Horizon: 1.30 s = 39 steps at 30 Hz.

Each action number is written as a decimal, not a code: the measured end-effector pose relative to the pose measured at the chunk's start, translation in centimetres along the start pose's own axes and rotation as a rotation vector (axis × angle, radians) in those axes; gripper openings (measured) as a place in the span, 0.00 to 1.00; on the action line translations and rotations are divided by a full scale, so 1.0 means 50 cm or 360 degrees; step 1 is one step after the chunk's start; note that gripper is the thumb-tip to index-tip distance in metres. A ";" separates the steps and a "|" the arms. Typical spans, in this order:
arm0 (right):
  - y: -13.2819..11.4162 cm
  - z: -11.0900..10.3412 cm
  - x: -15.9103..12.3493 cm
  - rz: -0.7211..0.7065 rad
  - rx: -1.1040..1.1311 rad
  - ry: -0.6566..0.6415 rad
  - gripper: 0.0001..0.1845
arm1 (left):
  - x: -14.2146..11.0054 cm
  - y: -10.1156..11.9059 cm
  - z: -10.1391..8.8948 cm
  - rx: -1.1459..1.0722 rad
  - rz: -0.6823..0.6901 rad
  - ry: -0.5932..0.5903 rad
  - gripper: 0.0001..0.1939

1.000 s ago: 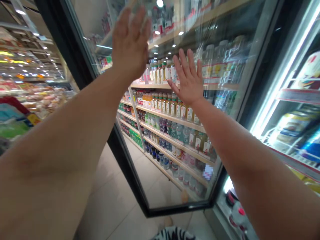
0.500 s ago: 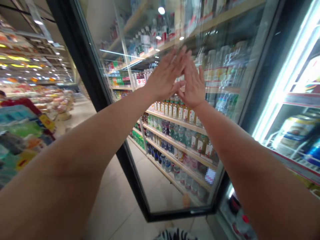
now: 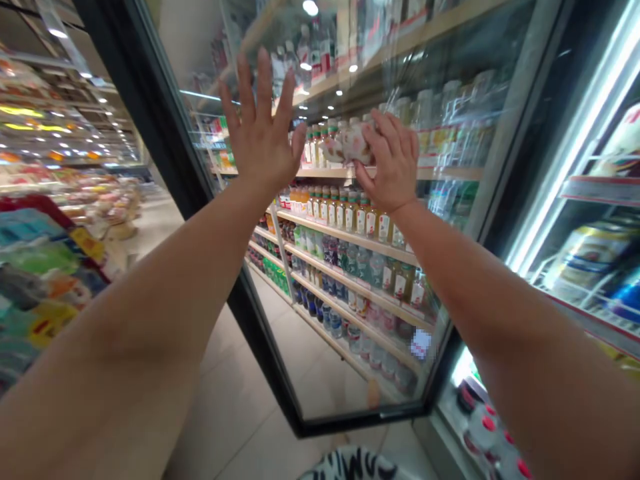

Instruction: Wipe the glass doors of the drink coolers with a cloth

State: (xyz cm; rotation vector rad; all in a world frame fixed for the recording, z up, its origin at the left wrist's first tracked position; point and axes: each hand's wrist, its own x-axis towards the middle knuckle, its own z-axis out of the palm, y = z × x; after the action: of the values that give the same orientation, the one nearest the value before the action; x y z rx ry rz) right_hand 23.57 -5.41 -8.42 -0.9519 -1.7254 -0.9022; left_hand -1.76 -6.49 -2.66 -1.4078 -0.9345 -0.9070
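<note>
"What do we have in frame?"

"We look along two bare arms in a shop aisle. The right hand (image 3: 393,163) holds a pale object with a pink print (image 3: 349,143), fingers curled over its top and thumb below it. We cannot tell what the object is."

"And the left?"

"The left hand (image 3: 260,127) is up and wide open, fingers spread, holding nothing. It stands apart from the object, to its left in our view."

"Where is the object?"

"It is up at the height of a wooden shelf (image 3: 325,173), just above the edge, among the top row of bottles (image 3: 317,148). More bottles (image 3: 345,215) fill the rows below."

"Is there glass in the shot?"

"Yes, a glass door (image 3: 320,373) with a black frame (image 3: 261,340) stands before those shelves. We cannot tell whether either hand touches it."

"What else do we see?"

"To our right, a lit cooler (image 3: 585,267) with red-capped bottles (image 3: 484,427) low down. To our left, a colourful display of packets (image 3: 40,280). Below, floor tiles (image 3: 235,417) and a black-and-white patterned cloth (image 3: 355,465)."
</note>
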 end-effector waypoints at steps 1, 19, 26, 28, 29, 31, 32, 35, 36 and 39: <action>0.000 -0.002 0.003 -0.0013 0.0001 -0.0014 0.34 | -0.002 0.000 0.005 0.0001 0.0006 0.0010 0.33; 0.005 0.003 0.095 -0.0596 0.0105 0.0193 0.27 | -0.004 0.018 -0.064 -0.0600 -0.0258 -0.0304 0.36; -0.033 0.037 0.084 -0.0302 0.0219 0.0436 0.29 | -0.004 0.024 -0.075 -0.0768 -0.0323 -0.0333 0.39; -0.035 0.037 0.082 -0.0401 0.0236 0.0354 0.28 | -0.004 0.025 -0.077 -0.0750 -0.0313 -0.0320 0.37; -0.032 0.034 0.089 -0.0431 0.0228 0.0331 0.28 | -0.005 0.024 -0.076 -0.0735 -0.0299 -0.0313 0.36; -0.021 0.030 0.111 -0.0427 0.0196 0.0357 0.27 | -0.006 0.022 -0.073 -0.0721 -0.0279 -0.0298 0.35; -0.016 0.030 0.120 -0.0393 0.0180 0.0400 0.27 | -0.006 0.021 -0.071 -0.0716 -0.0272 -0.0284 0.35; -0.015 0.037 0.125 -0.0280 0.0161 0.0540 0.28 | -0.008 0.019 -0.067 -0.0703 -0.0237 -0.0251 0.36; -0.020 0.040 0.119 -0.0278 0.0161 0.0554 0.28 | -0.008 0.018 -0.067 -0.0708 -0.0224 -0.0239 0.36; -0.039 0.039 0.105 -0.0344 0.0122 0.0481 0.26 | -0.008 0.017 -0.068 -0.0752 -0.0207 -0.0227 0.35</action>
State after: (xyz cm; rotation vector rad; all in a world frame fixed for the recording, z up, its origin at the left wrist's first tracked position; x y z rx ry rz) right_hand 19.72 -3.46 -4.36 -0.5527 -1.6073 -1.0528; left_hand -1.13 -9.94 -3.22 -1.8471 -0.9648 -1.1904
